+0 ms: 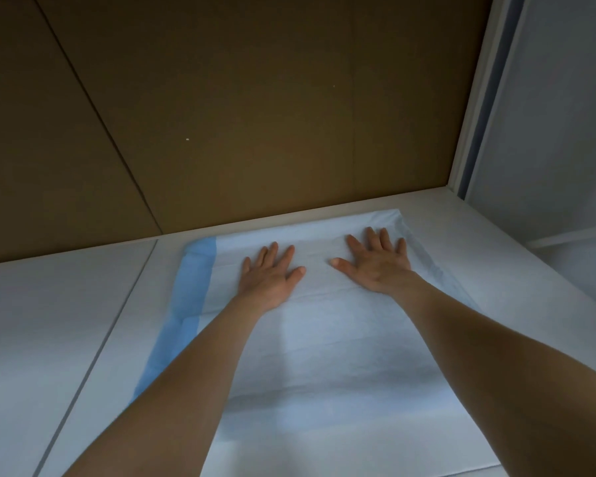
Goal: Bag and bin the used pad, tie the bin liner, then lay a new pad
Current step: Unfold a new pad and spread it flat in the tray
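A new white absorbent pad (317, 356) with a blue border strip (186, 294) down its left side lies spread flat on the white floor. My left hand (270, 275) presses palm down on the pad's far left part, fingers straight and spread. My right hand (375, 261) lies flat on the far right part, close to the pad's far right corner, fingers also straight. Both forearms reach forward over the pad. Fold creases run across the pad. No used pad, bag or bin shows in the head view.
A brown cardboard wall (238, 108) stands upright just beyond the pad's far edge. A white frame with a frosted panel (547, 115) rises at the right. The white floor (49, 321) has a seam to the left of the pad.
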Demonstrator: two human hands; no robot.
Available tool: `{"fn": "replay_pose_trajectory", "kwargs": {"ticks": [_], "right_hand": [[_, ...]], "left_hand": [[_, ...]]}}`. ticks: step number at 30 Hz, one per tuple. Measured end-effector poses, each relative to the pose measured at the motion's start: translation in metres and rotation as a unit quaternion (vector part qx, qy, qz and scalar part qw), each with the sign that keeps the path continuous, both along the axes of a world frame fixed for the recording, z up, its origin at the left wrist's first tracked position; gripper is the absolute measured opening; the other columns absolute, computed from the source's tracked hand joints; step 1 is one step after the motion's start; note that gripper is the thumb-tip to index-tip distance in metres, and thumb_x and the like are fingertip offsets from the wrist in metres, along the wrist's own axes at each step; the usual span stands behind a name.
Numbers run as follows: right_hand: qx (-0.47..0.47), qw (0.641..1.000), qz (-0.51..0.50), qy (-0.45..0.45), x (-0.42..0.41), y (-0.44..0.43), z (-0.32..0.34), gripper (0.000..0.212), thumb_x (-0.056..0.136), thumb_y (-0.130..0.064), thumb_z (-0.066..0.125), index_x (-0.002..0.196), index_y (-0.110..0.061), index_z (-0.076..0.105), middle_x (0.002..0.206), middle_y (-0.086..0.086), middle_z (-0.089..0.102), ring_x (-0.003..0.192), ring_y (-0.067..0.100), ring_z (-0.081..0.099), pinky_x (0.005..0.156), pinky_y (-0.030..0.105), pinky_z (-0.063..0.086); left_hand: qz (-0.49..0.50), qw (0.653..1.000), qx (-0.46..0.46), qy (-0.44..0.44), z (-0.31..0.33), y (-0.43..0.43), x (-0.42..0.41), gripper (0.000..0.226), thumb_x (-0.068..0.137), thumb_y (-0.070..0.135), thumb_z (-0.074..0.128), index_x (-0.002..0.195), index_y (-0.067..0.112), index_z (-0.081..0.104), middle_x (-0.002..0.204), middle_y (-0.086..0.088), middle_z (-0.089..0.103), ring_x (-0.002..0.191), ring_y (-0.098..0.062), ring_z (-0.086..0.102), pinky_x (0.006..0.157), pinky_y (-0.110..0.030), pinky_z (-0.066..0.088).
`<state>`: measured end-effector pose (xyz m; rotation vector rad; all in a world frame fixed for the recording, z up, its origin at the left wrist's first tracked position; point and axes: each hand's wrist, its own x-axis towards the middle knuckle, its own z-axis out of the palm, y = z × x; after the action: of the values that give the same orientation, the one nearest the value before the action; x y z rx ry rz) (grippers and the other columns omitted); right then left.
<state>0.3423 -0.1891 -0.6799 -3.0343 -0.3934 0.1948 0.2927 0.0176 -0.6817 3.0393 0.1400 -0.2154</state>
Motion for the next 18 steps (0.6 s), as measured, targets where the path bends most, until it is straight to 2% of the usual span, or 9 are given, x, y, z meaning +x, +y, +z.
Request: {"fn": "replay_pose_trajectory", "kwargs": {"ticks": [7, 11, 18], "right_hand": [[0.001, 1.000, -0.013, 0.000, -0.035, -0.002, 0.005, 0.083, 0.083, -0.079, 0.009, 0.153, -0.035, -0.001, 0.161, 0.005, -0.010, 0.147, 0.032, -0.012, 0.117, 0.057, -0.003], [0.000, 1.000, -0.018, 0.009, -0.047, -0.003, 0.003, 0.080, 0.085, -0.077, 0.006, 0.153, -0.035, -0.001, 0.161, 0.005, -0.009, 0.147, 0.033, -0.011, 0.117, 0.057, -0.002], [0.016, 0.999, -0.031, 0.000, -0.074, -0.016, 0.012, 0.079, 0.087, -0.075, 0.013, 0.152, -0.034, -0.002, 0.161, 0.005, -0.009, 0.147, 0.033, -0.010, 0.117, 0.057, -0.001]], "left_hand": [[0.108, 0.994, 0.010, -0.003, 0.004, 0.039, -0.044, 0.063, 0.096, 0.060, 0.013, 0.152, 0.034, -0.001, 0.161, -0.003, -0.008, 0.149, -0.020, -0.007, 0.119, -0.050, -0.001], [0.107, 0.994, 0.011, -0.005, 0.001, 0.050, -0.056, 0.061, 0.097, 0.058, 0.013, 0.152, 0.035, 0.001, 0.161, -0.001, -0.008, 0.149, -0.020, -0.005, 0.119, -0.049, 0.000], [0.091, 0.996, 0.010, -0.005, 0.012, 0.044, -0.081, 0.059, 0.098, 0.055, 0.015, 0.152, 0.035, 0.001, 0.161, 0.000, -0.008, 0.149, -0.020, -0.006, 0.118, -0.050, -0.001]]}}
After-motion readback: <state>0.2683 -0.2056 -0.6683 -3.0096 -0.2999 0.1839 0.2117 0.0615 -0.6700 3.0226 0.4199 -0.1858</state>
